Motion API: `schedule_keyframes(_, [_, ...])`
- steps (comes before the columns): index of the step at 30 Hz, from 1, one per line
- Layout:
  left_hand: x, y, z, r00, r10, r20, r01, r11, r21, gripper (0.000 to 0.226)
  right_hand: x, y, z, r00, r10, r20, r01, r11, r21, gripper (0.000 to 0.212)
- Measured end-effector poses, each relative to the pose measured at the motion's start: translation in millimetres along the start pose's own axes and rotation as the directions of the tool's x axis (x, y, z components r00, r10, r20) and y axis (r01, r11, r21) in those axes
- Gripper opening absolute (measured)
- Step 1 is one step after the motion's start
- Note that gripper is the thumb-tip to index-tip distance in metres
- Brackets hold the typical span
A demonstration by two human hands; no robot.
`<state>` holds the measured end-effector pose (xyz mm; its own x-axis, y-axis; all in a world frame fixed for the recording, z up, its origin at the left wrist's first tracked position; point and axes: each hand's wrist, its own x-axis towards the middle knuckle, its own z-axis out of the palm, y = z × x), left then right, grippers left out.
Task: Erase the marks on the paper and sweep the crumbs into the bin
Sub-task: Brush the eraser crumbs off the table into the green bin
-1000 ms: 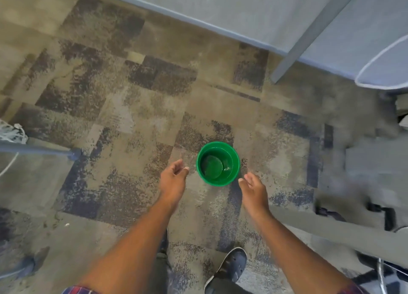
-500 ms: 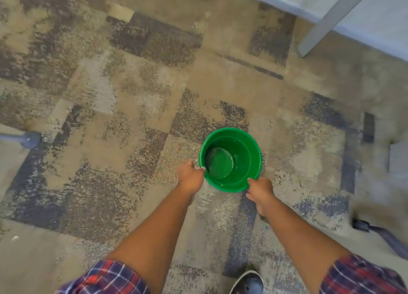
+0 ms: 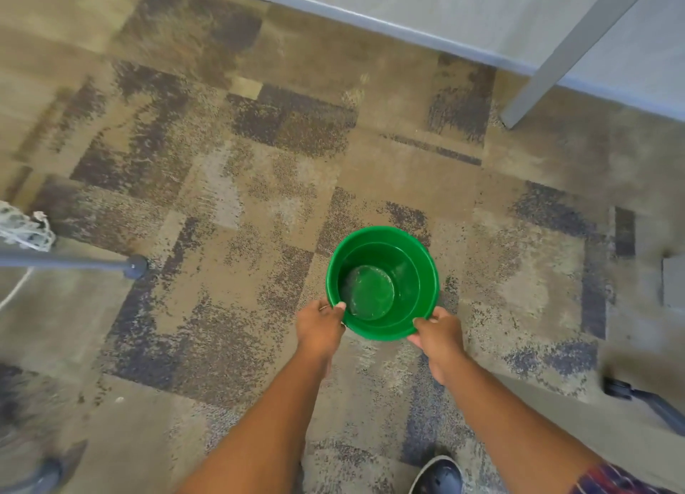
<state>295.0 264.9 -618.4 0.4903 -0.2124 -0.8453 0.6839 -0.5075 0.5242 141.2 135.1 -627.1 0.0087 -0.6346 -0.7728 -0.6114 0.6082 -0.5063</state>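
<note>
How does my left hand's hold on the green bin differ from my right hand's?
The left hand grips the near-left rim of the green bin; the right hand grips its near-right rim. The left hand's thumb hooks over the rim into the bin, while the right hand's thumb seems to lie along the rim's edge. Both hands curl round the side of the rim nearest the person, and the bin sits upright between them.

A green bin (image 3: 383, 248) is held by its near rim over a patchy brown carpet (image 3: 230, 182). The rim is gripped by the left hand (image 3: 320, 326) and the right hand (image 3: 439, 332). A grey table leg (image 3: 556, 59) is seen far right. A dark shoe (image 3: 437, 477) is seen near.
</note>
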Motion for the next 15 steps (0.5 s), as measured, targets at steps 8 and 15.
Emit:
schedule_keyframes(8, [-123, 111, -57, 0.992, 0.098, -0.079, -0.103, 0.993, -0.065, 0.023, -149, -115, -22, 0.984, -0.171, 0.051, 0.169, 0.985, 0.037, 0.025])
schedule_keyframes(15, [-235, 213, -95, 0.974, 0.223, -0.045, -0.226, 0.972, -0.064, 0.027, -254, -202, -49, 0.950, -0.308, 0.056, 0.300, 0.945, 0.129, 0.030])
